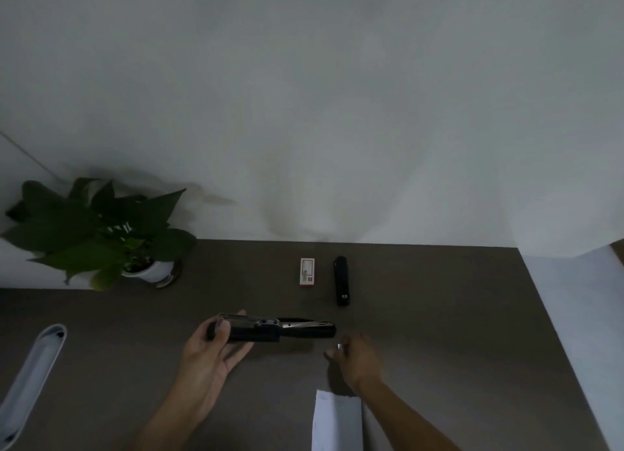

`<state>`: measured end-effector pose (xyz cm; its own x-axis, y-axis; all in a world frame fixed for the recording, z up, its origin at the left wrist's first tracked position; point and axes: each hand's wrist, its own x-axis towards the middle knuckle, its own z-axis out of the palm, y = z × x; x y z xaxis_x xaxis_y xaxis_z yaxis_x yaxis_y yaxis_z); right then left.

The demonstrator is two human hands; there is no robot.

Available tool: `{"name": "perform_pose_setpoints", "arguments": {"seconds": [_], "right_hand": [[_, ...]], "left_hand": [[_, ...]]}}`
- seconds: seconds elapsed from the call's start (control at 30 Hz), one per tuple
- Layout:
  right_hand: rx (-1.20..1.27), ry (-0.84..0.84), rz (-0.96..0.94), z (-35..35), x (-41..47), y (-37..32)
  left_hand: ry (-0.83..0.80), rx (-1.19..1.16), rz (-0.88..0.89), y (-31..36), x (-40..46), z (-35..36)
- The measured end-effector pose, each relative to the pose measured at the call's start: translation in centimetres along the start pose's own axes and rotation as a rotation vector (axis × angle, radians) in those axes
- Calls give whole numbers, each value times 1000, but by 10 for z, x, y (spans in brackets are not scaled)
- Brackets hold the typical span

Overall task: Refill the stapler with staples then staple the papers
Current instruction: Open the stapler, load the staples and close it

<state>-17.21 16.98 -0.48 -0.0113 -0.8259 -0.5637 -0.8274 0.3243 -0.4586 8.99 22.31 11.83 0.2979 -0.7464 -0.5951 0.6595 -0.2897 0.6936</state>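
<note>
A black stapler (270, 330) lies swung open on the brown desk (439, 332), its metal staple channel facing up. My left hand (211, 352) grips its left end, thumb on top. Just below the stapler's right end, my right hand (356, 357) pinches a small shiny strip of staples (340, 346) between its fingertips. A white and red staple box (308, 272) lies further back. The papers (337, 420), white sheets, lie at the near edge under my right forearm.
A second black stapler (341, 280) lies to the right of the staple box. A potted green plant (101, 234) stands at the back left. A white oblong tray (32, 379) sits near the left edge. The desk's right edge runs diagonally past a white surface (580, 315).
</note>
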Motion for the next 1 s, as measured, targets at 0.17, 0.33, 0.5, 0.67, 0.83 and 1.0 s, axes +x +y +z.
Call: {"name": "perform_pose_setpoints", "arguments": {"seconds": [0.17, 0.33, 0.5, 0.67, 0.83, 1.0], "right_hand": [[-56, 66, -6, 9, 2, -1], [-175, 65, -60, 6, -1, 8], [54, 135, 15, -13, -27, 21], [549, 242, -6, -64, -66, 1], [796, 96, -289, -109, -126, -60], [818, 116, -301, -124, -168, -89]], "left_hand": [[-5, 28, 7, 2, 4, -2], [-16, 35, 23, 5, 1, 5], [-80, 124, 75, 8, -13, 16], [-192, 347, 197, 4, -36, 36], [-329, 469, 257, -6, -58, 57], [-407, 561, 342, -10, -81, 72]]}}
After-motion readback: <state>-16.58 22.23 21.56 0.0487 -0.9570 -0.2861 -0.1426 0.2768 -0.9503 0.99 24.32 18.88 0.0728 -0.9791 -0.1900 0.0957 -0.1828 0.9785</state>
